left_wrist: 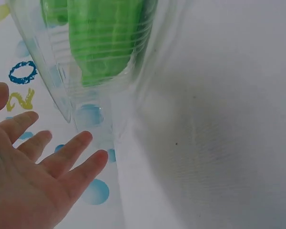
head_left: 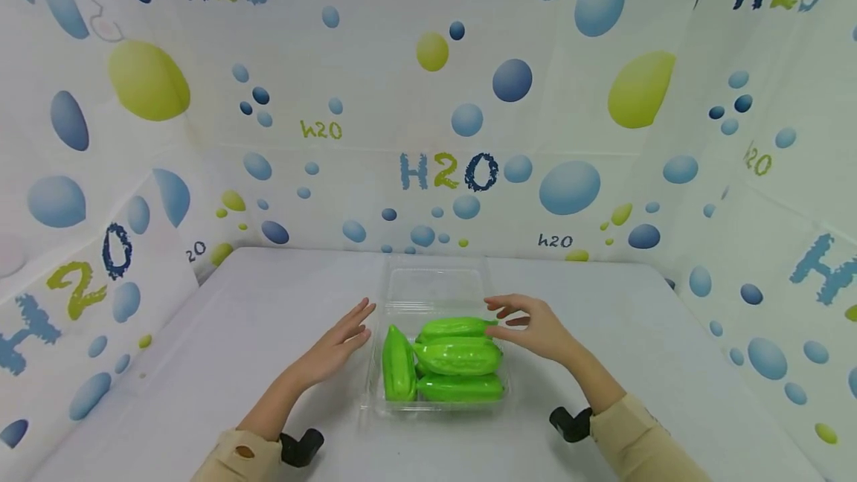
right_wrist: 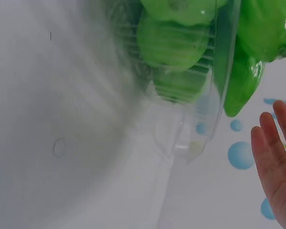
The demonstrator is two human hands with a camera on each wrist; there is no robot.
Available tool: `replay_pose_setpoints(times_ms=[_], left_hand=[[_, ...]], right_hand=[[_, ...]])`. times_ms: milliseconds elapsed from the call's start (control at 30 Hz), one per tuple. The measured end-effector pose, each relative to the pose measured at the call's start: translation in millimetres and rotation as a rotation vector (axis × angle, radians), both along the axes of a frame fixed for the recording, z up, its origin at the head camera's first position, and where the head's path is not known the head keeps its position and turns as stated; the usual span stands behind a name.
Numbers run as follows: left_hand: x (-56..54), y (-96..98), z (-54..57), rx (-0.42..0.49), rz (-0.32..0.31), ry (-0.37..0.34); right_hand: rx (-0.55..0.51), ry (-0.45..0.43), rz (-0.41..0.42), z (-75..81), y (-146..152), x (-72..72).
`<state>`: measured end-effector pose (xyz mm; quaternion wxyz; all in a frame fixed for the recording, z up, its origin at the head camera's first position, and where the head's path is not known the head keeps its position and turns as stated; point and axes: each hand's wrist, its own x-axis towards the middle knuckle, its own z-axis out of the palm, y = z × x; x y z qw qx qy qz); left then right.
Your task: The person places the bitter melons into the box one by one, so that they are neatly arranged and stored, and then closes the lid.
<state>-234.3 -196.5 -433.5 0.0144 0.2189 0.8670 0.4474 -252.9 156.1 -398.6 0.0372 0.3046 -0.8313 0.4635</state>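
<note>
A clear plastic clamshell box point(head_left: 435, 406) sits on the table, its lid point(head_left: 438, 285) folded back behind it. Inside lie several glossy green, ridged, elongated pieces that look like toy vegetables; one point(head_left: 399, 367) stands lengthwise at the left, and others, such as the top one point(head_left: 459, 356), lie crosswise. My left hand point(head_left: 338, 344) hovers beside the box's left side, fingers spread and holding nothing. On the other side, my right hand point(head_left: 535, 327) is above the right back corner, fingers loosely bent near the rearmost green piece point(head_left: 455, 328). Whether its thumb touches that piece, I cannot tell.
The white tabletop point(head_left: 281, 296) spreads out around the box. A curtain with H2O lettering and blue and green dots point(head_left: 361, 80) encloses the table at the back and both sides. Black wrist cameras point(head_left: 301, 448) stick out beneath both beige sleeves point(head_left: 643, 434).
</note>
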Motion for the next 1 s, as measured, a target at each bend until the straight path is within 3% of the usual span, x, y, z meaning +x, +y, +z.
replay_pose_setpoints(times_ms=[167, 300, 467, 767, 1000], left_hand=[[-16.5, -1.3, 1.6, 0.008, 0.028, 0.022], [-29.6, -1.5, 4.8, 0.012, 0.089, 0.005], [-44.1, 0.0, 5.3, -0.010, 0.160, -0.087], [-63.8, 0.5, -1.2, 0.103, 0.137, -0.215], [-77.5, 1.5, -6.8, 0.113, 0.193, -0.321]], right_hand=[[-0.028, 0.002, -0.084, -3.3, 5.2, -11.0], [-0.022, 0.017, -0.142, -6.3, 6.8, -23.1], [0.022, 0.016, -0.221, -10.4, 8.1, -36.6], [0.098, -0.051, -0.335, -22.4, 7.0, -58.8], [0.149, -0.101, -0.347, -27.2, 4.8, -70.1]])
